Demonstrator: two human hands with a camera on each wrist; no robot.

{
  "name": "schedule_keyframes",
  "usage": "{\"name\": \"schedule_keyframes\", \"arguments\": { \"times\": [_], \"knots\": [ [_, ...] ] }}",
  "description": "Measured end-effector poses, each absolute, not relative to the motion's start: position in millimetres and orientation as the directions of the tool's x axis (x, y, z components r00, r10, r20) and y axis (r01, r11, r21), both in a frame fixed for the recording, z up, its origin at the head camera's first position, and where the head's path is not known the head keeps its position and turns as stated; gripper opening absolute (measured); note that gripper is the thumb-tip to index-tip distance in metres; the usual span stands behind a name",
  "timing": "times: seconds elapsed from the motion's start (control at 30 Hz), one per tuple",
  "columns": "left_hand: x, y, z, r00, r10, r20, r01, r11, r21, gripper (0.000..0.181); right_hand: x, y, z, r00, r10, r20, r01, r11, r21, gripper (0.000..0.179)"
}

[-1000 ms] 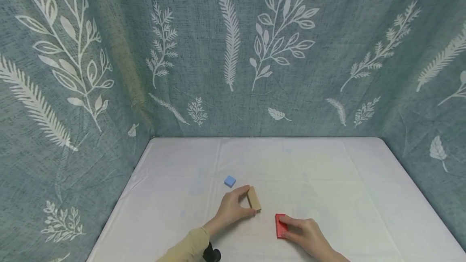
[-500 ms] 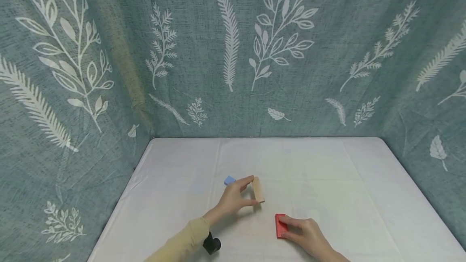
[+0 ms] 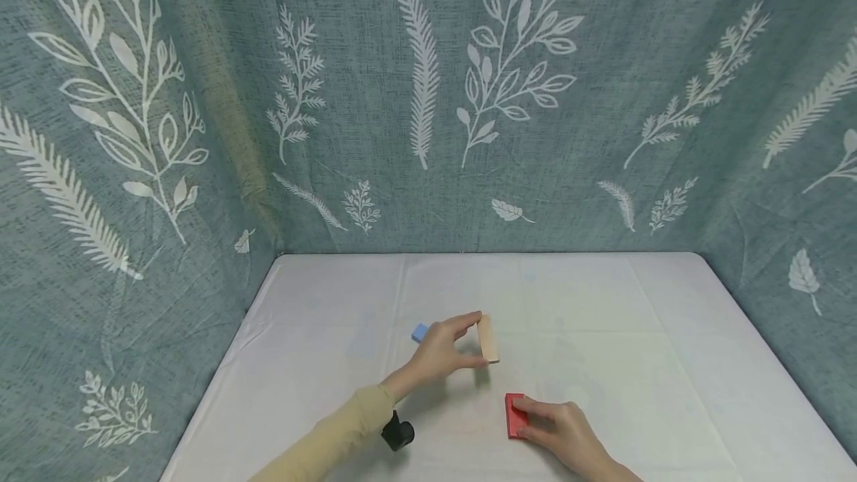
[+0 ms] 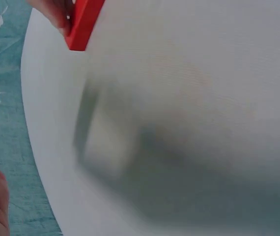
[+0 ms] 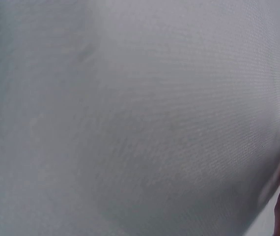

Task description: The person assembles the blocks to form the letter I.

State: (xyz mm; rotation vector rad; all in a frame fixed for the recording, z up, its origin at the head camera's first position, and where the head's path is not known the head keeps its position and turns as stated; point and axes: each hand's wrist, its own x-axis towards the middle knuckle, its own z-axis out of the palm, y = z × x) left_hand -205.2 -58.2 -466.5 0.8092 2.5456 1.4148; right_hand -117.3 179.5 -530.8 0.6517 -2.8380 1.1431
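From the head, the white-covered table (image 3: 602, 333) was viewed forward and downward, with the leaf-print curtain (image 3: 388, 132) at twelve o'clock. From each wrist, it was faced closely. The red rectangular block (image 3: 515, 421) was shared by all views: left-wrist, eleven o'clock; right-wrist, between three and four.
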Motion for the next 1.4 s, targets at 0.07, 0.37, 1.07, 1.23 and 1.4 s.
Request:
{"name": "schedule_keyframes", "arguments": {
  "times": [0.07,0.37,1.07,1.23,1.4],
  "knots": [
    [-206.5,-54.6,-463.0,-0.846,0.511,0.151,0.402,0.425,0.811,0.073,-117.6,179.4,-530.7,-0.915,-0.371,0.161,-0.379,0.649,-0.659,0.039],
    [-209.2,-36.7,-451.0,-0.830,0.532,0.169,0.426,0.407,0.808,0.073,-118.0,179.7,-533.9,-0.906,-0.374,0.196,-0.405,0.635,-0.659,0.038],
    [-210.1,-21.1,-448.5,-0.820,0.556,0.133,0.401,0.394,0.827,0.073,-116.6,180.7,-535.2,-0.898,-0.390,0.205,-0.417,0.607,-0.676,0.037],
    [-209.6,-18.7,-454.3,-0.821,0.557,0.125,0.408,0.420,0.811,0.073,-116.4,181.2,-535.6,-0.898,-0.387,0.207,-0.417,0.607,-0.676,0.037],
    [-208.9,-17.6,-460.8,-0.824,0.557,0.102,0.397,0.441,0.805,0.073,-116.2,181.6,-535.8,-0.898,-0.388,0.206,-0.417,0.604,-0.680,0.037]
  ]
}}
